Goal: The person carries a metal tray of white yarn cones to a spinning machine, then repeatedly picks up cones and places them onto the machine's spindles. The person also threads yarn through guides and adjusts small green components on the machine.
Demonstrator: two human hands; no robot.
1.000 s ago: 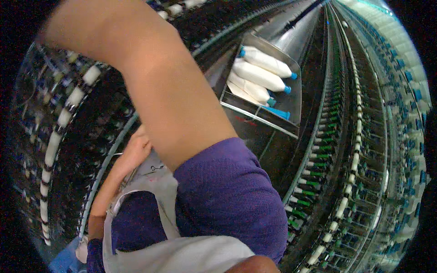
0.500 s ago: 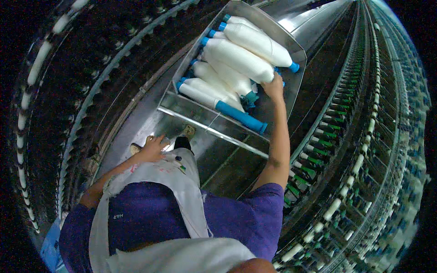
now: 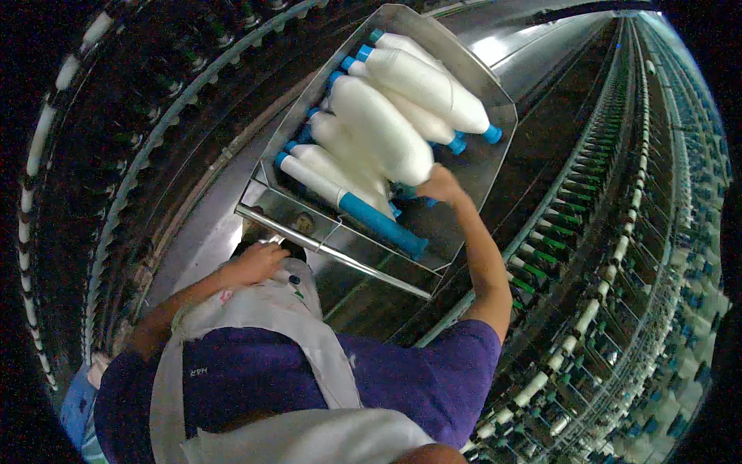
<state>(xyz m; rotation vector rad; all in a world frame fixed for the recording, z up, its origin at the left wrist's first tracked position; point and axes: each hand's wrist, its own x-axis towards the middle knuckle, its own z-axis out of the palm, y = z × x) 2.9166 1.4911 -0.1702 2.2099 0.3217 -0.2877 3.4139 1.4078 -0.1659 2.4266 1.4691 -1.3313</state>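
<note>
My right hand is closed around the near end of a thick white yarn bobbin, hiding that end of its tube. The bobbin lies slanted across several others in a metal cart, its blue far tip by the left wall. Just beyond it rests another full bobbin with blue tips. On the near side is a mostly bare blue tube with a little white yarn at its far part. My left hand holds nothing; its loosely spread fingers are low beside my apron, close to the cart's handle bar.
The cart's shiny handle bar runs across its near side. Long spinning frames flank the aisle; the right one carries rows of small white-and-green bobbins. The left frame curves close to the cart.
The cart has come nearer to me and slightly left. My right hand has moved nearer, swinging the held bobbin's near end toward me. My left hand has shifted slightly.
</note>
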